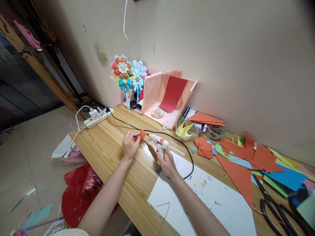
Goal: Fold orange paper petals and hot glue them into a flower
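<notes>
My left hand (130,145) pinches a small orange paper piece (143,134) between its fingertips, above the wooden table (108,147). In my right hand (167,164) is a white hot glue gun (156,138), gripped by its handle. Its nozzle points left, close to the orange paper piece; whether they touch I cannot tell. A clear glue stick (177,150) sticks out of the gun's back end. Beneath my right forearm lies a white sheet (209,200) with coloured marks and scraps on it.
A black cord (193,160) loops from the power strip (98,118) around the glue gun. Black scissors (269,200) and orange paper scraps (236,173) lie at the right. Behind stand a pink cardboard organizer (152,93), paper flowers (122,68) and a clear bowl (194,133).
</notes>
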`<state>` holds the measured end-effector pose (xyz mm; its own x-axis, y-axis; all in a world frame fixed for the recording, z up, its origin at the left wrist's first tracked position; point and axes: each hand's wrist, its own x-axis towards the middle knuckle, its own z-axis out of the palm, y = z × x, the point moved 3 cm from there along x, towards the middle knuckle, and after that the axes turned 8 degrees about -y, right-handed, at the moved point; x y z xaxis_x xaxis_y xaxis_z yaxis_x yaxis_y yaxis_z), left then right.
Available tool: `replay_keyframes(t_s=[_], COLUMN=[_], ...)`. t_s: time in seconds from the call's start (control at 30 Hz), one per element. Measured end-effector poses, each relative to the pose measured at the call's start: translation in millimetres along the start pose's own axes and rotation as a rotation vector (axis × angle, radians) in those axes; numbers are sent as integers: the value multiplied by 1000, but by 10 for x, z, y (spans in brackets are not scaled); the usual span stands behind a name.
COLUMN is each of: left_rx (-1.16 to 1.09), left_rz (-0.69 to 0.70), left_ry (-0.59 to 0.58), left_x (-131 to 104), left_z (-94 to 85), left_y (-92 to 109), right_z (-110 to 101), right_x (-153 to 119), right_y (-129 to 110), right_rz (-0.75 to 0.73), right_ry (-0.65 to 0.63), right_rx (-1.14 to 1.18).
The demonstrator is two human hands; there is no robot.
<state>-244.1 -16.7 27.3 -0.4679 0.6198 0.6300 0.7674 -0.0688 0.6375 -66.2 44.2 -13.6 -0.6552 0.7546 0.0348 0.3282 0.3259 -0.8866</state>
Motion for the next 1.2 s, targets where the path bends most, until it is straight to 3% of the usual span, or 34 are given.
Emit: replay_keyframes(t_s=[1.2], left_rx=[-3], left_rz=[9], left_ry=[-8], left_x=[-7], left_z=[8], left_y=[-36], right_z=[9], right_x=[-8], right_y=[-42], right_rz=[-31], right_ry=[-38], right_rx=[-87])
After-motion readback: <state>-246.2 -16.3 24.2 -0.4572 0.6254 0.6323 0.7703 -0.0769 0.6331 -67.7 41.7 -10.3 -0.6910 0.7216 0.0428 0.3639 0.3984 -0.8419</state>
